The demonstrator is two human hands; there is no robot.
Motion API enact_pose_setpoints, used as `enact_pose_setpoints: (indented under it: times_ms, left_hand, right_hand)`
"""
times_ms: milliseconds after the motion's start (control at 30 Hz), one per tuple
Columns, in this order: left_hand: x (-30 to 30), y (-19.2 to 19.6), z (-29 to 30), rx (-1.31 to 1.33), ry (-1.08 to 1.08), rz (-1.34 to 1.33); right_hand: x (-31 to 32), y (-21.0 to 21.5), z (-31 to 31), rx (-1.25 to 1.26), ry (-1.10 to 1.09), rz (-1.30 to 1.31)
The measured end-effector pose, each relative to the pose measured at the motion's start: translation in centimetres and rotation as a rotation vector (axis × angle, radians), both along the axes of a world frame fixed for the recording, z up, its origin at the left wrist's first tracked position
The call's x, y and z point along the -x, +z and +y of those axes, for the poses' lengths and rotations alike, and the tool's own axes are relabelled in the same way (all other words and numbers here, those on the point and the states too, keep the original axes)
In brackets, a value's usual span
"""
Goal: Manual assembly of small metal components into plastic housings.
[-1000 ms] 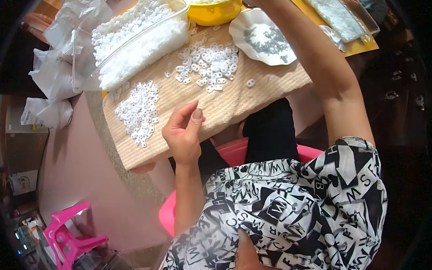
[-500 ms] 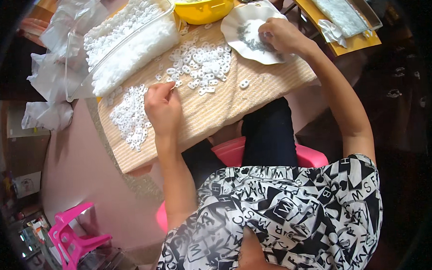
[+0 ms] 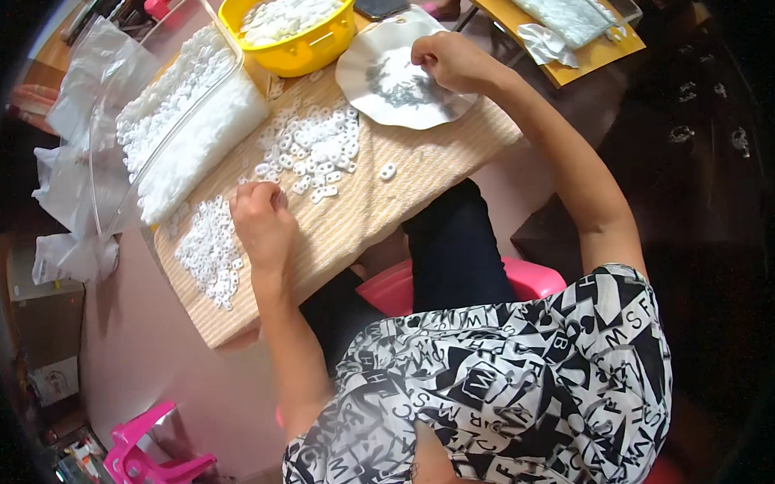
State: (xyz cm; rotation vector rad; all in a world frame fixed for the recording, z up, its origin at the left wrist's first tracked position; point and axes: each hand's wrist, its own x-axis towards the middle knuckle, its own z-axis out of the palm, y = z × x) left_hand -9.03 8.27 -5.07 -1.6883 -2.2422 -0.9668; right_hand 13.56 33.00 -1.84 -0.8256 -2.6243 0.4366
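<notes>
My left hand (image 3: pixel 263 225) is over the striped cloth-covered board, between two piles of small white two-holed plastic pieces. Its fingers are curled together; anything pinched in them is too small to make out. Beside it on the left lies the smaller, denser pile (image 3: pixel 210 257); ahead and to the right spreads the looser pile (image 3: pixel 316 142). My right hand (image 3: pixel 458 62) is at a white wavy-edged plate (image 3: pixel 360 62), its fingertips pinched above tiny grey pieces (image 3: pixel 403 89). What that pinch holds is hidden. A single white two-holed piece (image 3: pixel 388 171) lies apart on the cloth (image 3: pixel 428 176).
A clear bin (image 3: pixel 209 133) heaped with white pieces stands at the far left, beside crumpled plastic bags (image 3: pixel 70 193). A yellow basin (image 3: pixel 308 53) and a dark phone (image 3: pixel 381 1) are behind the board. Another tray (image 3: pixel 559 14) is far right; a pink stool (image 3: pixel 152 459) stands lower left.
The view has shifted and turned a little. My left hand has drawn slightly away from the looser pile. My right hand stays at the plate, fingers still pinched.
</notes>
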Motion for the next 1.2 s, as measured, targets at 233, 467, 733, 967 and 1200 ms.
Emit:
enact_pose_setpoints:
  times_ms: [233,467,733,967,1200]
  left_hand:
    - [-0.8,0.3,-0.6,-0.048,0.005,-0.013]
    - [-3.1,0.7,-2.6,-0.151,0.056,-0.73]
    - [-4.1,2.4,-4.9,-0.339,-0.053,-1.481]
    - [-3.6,1.7,-6.4,-0.383,-0.316,-1.981]
    - [-5.7,2.9,-6.1,-0.407,-0.359,-2.054]
  right_hand:
    - [-0.3,1.7,-0.3,0.167,-0.024,-0.089]
    - [4.1,-0.3,1.9,-0.091,0.039,-0.063]
    - [5.8,-0.1,0.8,-0.202,-0.036,-0.314]
    - [4.1,1.6,-3.2,-0.114,-0.021,0.134]
    - [4.4,3.4,-15.4,0.983,0.228,0.571]
